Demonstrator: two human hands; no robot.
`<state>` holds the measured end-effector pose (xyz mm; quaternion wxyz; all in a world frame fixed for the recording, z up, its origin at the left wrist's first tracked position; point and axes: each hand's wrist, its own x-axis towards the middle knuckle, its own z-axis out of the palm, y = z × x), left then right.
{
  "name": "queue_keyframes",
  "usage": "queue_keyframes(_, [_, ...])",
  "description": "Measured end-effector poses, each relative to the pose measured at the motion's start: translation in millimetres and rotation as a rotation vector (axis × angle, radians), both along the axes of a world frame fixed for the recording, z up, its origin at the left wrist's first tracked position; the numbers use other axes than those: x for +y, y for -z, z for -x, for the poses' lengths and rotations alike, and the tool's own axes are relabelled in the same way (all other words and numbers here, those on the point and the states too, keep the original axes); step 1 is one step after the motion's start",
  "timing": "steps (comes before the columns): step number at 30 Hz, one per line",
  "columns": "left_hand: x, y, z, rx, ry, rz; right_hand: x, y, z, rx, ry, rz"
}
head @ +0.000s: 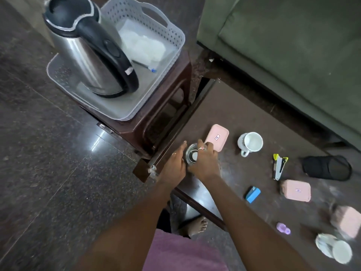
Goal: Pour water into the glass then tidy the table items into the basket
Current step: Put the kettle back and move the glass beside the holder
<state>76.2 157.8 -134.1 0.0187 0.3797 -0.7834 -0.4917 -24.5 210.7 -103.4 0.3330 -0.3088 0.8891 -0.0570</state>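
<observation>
A glass (192, 155) is seen from above, standing upright on the dark table (234, 118) near its corner at the left edge, and it is framed by both hands. The right hand (205, 163) is wrapped round the glass from the three o'clock side, with its fingers curled over the far rim, so the glass is gripped there. The left hand (174, 165) is laid against the nine o'clock side of the glass with its fingers held straight and together; nothing is clasped by it. A pink box (216, 137) is found just beside the glass at two o'clock, close to the right fingertips. A white cup (251, 142) is set further out at three o'clock, and a stapler (279, 166) lies beyond it, well apart from the grip. A small blue box (253, 194) is placed at four o'clock. At eleven o'clock from the glass, a steel kettle (86, 55) with a black handle is stood inside a grey basket (172, 36), which is carried on a brown stool (156, 118) beside the table. A pen (144, 66) is lying in the basket behind the kettle.
</observation>
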Motion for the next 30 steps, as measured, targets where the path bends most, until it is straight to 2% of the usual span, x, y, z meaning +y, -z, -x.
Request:
queue_keyframes(5, [15.2, -11.2, 2.7, 0.009, 0.023, 0.093, 17.2, -5.5, 3.1, -0.049, 0.059, 0.063])
queue_keyframes(13, [67.7, -32.9, 39.8, 0.071, 0.204, 0.183, 91.9, -41.1, 32.5, -0.067, 0.255, 0.121])
queue_keyframes(22, [122.1, -52.9, 132.3, 0.217, 0.394, 0.083, 159.9, -84.4, 118.0, 0.061, 0.395, 0.078])
queue_keyframes(30, [135.4, -32.2, 193.4, 0.104, 0.591, 0.099, 189.6, -76.6, 204.5, 0.110, 0.613, 0.063])
